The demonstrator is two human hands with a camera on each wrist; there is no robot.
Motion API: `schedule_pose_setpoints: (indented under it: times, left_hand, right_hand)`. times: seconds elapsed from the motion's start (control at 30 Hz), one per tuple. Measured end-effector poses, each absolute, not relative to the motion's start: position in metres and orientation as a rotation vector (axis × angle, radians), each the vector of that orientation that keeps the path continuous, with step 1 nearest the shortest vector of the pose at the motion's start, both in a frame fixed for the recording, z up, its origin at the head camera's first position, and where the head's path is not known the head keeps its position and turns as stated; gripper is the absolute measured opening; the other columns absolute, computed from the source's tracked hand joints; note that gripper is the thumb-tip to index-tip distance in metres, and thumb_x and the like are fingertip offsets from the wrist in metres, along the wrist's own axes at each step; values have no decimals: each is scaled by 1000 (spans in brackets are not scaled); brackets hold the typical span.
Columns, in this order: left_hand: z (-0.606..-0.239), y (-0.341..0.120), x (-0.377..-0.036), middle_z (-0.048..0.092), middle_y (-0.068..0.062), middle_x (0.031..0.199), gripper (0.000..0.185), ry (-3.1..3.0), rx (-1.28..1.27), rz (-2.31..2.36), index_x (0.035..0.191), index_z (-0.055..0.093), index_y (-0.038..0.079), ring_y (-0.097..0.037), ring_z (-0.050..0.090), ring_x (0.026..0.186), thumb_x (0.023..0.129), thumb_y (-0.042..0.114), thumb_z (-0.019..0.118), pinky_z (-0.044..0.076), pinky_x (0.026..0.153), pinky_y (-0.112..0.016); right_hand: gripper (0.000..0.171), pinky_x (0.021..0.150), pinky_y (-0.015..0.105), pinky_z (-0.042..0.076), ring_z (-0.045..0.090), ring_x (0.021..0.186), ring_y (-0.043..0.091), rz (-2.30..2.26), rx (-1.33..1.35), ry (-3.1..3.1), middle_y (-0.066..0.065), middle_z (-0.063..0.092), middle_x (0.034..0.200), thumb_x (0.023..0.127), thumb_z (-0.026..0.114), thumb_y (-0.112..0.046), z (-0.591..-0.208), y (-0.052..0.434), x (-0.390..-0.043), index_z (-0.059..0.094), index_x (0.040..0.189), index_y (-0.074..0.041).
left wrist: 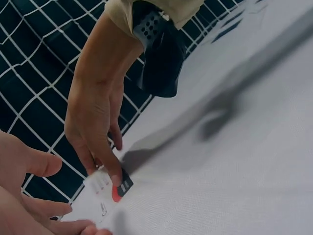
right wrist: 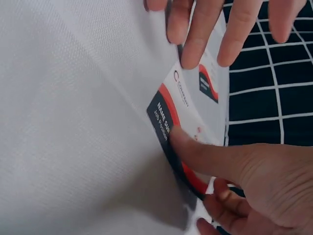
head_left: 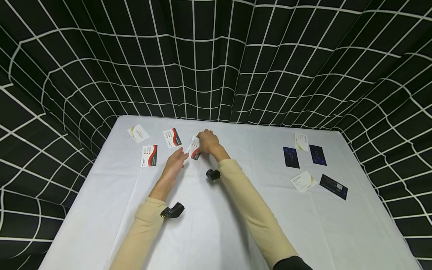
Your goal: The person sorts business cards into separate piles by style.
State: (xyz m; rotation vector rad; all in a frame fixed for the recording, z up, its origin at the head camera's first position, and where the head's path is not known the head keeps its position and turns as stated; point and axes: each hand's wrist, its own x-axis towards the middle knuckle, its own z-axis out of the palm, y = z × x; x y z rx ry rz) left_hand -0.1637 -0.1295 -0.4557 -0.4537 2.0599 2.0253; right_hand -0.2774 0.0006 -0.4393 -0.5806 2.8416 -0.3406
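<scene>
R hand [head_left: 208, 141] pinches a thin, rectangular white, red & black business card [head_left: 194, 149], thumb on top, fingers under, nr the far edge of the white cloth-covered table [head_left: 209, 225], a bit L of that edge's middle. L hand [head_left: 175, 161] has fingers loose & apart, tips just beside the card's L end; can't tell if touching. Two matching red-black-white cards [head_left: 149, 156] lie btwn there & the table's L edge; a white card w/ yellow-green curve [head_left: 138, 133] sits nr the far L corner. Toward the R edge: three dark blue rectangular cards [head_left: 291, 157] + two white-and-green cards [head_left: 303, 182], all apart. Black white-grid curtain [head_left: 216, 56] behind.
</scene>
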Motion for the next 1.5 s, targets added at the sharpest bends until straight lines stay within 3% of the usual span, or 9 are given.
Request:
schedule_pose_setpoints:
  times: [0.1, 0.2, 0.4, 0.53, 0.67, 0.83, 1.07, 1.23, 1.5]
  left_hand:
    - [-454, -126, -168, 24, -25, 157, 64, 2142, -479, 2012, 154, 21, 1, -36, 22, 146, 101, 21, 50, 24, 116, -45]
    - [-455, -124, -176, 38, -27, 149, 62, 2154, -519, 2086, 152, 26, -1, -36, 38, 137, 99, 16, 54, 32, 112, -43]
    - [-453, -123, -198, 63, -29, 120, 38, 2119, -577, 2271, 131, 52, -9, -22, 69, 86, 96, 4, 60, 55, 85, -37]
    - [-447, -124, -217, 69, -26, 107, 26, 2297, -534, 2156, 116, 63, -7, -8, 65, 57, 94, 7, 64, 54, 59, -22]
    - [-441, -123, -232, 73, -18, 94, 22, 2538, -509, 1857, 106, 69, -3, -4, 56, 48, 91, 12, 66, 41, 47, -17]
    - [-446, -118, -243, 74, -11, 82, 20, 2763, -517, 1540, 98, 74, 1, -7, 55, 54, 86, 16, 69, 39, 54, -23]
    - [-465, -108, -247, 73, -10, 89, 20, 2838, -576, 1347, 92, 76, 5, -25, 65, 82, 85, 23, 73, 46, 68, -36]
    - [-466, -103, -249, 73, -13, 92, 16, 2945, -587, 1232, 88, 75, 6, -32, 67, 89, 83, 21, 74, 49, 75, -47]
    - [-463, -99, -259, 73, -16, 93, 14, 3005, -523, 1103, 86, 73, 5, -36, 66, 92, 83, 19, 71, 49, 79, -49]
  right_hand:
    - [51, 90, 41, 48, 59, 102, 27, -500, -564, 2872, 13, 62, 111, 76, 85, -19, -440, 7, -276, 67, 122, -6]
    - [32, 82, 36, 50, 64, 95, 25, -800, -467, 2841, 13, 68, 106, 84, 78, -14, -440, 19, -276, 71, 114, -4]
    - [24, 64, 21, 46, 63, 72, 14, -1231, -268, 2652, 13, 74, 95, 91, 69, -17, -444, 44, -280, 73, 108, 0]
    - [26, 56, 17, 46, 59, 57, 8, -1444, -73, 2501, 10, 70, 75, 93, 68, -16, -447, 55, -282, 72, 106, 5]
    - [25, 53, 15, 45, 57, 52, 5, -1445, 43, 2516, 1, 64, 66, 91, 69, -17, -447, 61, -283, 74, 103, 5]
    - [27, 55, 17, 37, 54, 57, 6, -1293, 95, 2649, 8, 72, 74, 89, 70, -24, -447, 65, -286, 77, 100, 0]
    - [30, 58, 24, 34, 50, 68, 13, -1036, 206, 2745, 5, 73, 81, 88, 70, -36, -453, 65, -284, 79, 93, -7]
    - [30, 59, 27, 36, 52, 71, 15, -979, 251, 2771, 6, 74, 90, 88, 71, -37, -452, 61, -282, 79, 91, -8]
    - [30, 70, 35, 48, 65, 84, 23, -889, 255, 2856, 9, 74, 96, 88, 72, -37, -453, 58, -286, 77, 88, -7]
